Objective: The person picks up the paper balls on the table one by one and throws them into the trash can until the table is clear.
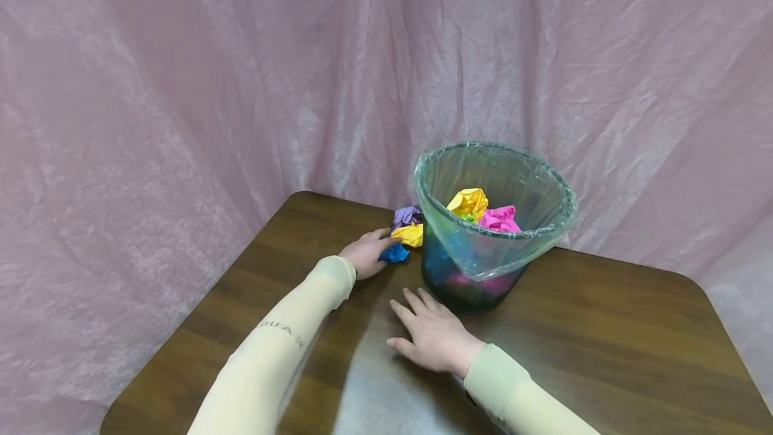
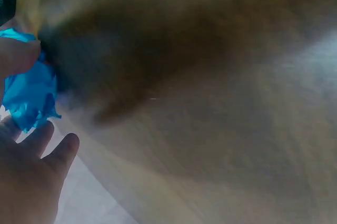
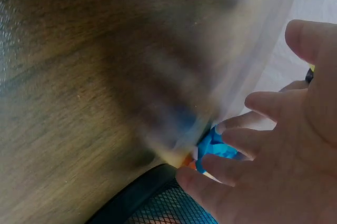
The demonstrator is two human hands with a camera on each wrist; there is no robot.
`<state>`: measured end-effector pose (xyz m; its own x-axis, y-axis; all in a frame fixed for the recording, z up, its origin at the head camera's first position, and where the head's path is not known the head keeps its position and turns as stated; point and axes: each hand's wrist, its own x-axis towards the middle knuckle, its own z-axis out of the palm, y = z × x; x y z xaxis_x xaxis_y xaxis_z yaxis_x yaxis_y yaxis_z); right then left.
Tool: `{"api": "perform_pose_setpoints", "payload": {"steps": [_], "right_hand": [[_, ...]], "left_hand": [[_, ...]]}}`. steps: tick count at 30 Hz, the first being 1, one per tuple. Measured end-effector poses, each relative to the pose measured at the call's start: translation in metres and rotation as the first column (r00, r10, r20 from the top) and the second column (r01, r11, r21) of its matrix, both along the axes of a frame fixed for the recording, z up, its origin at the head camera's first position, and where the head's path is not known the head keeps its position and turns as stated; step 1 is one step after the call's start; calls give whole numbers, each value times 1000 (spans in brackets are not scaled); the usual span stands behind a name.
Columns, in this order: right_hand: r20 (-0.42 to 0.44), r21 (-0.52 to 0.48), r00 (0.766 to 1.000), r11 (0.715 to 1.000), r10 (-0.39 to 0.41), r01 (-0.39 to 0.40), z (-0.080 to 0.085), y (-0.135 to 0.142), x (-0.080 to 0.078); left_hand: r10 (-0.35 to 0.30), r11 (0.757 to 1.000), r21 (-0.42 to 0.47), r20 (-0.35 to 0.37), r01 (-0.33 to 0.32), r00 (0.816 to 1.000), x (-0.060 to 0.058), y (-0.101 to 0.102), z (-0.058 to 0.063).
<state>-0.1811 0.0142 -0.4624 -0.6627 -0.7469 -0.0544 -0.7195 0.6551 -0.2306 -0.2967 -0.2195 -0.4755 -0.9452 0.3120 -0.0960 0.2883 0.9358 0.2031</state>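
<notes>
My left hand (image 1: pixel 365 254) reaches to the crumpled papers left of the bin. Its thumb lies across a blue crumpled paper (image 2: pixel 32 95) in the left wrist view, with the other fingers spread along its far side. Beside that paper lie a yellow crumpled paper (image 1: pixel 410 235) and a purple one (image 1: pixel 406 216). My right hand (image 1: pixel 439 335) has its fingers spread and holds nothing, just in front of the bin's base. The dark mesh wastebasket (image 1: pixel 443 274) wears a clear plastic liner (image 1: pixel 495 257) folded over its rim.
Inside the wastebasket are a yellow crumpled paper (image 1: pixel 468 203), a pink one (image 1: pixel 500 219) and a bit of green. Everything stands on a brown wooden table (image 1: pixel 628 327) with rounded corners. Pink curtains (image 1: pixel 338 72) hang close behind its far edge.
</notes>
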Motion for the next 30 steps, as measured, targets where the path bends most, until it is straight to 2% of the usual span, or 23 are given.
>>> {"api": "perform_pose_setpoints", "payload": {"steps": [3, 9, 15, 19, 21, 23, 27, 30], "right_hand": [[-3, 6, 1000, 1000, -2, 2, -1, 0, 1], [-3, 18, 1000, 1000, -5, 5, -4, -1, -1], [6, 20, 1000, 1000, 3, -3, -1, -6, 2], [12, 28, 1000, 1000, 2, -2, 3, -8, 7], [5, 34, 1000, 999, 8, -8, 6, -9, 8], [-13, 37, 1000, 999, 20, -19, 10, -9, 8], [-60, 42, 997, 998, 41, -39, 22, -9, 7], [-82, 48, 995, 997, 60, -56, 34, -7, 8]], "left_hand": [[8, 1000, -17, -15, -8, 1000, 5, -3, -3], [-9, 998, -55, -44, 7, 999, 11, -9, 5], [-22, 999, -40, -58, 20, 998, 15, -21, 6], [-15, 1000, -10, -32, 14, 999, 22, -30, 12], [-6, 1000, 12, -30, 6, 1000, 25, -38, 21], [10, 999, 46, -35, -8, 999, 28, -45, 35], [39, 993, 115, -50, -33, 998, 33, -57, 73], [43, 987, 156, -58, -33, 997, 38, -58, 104]]}}
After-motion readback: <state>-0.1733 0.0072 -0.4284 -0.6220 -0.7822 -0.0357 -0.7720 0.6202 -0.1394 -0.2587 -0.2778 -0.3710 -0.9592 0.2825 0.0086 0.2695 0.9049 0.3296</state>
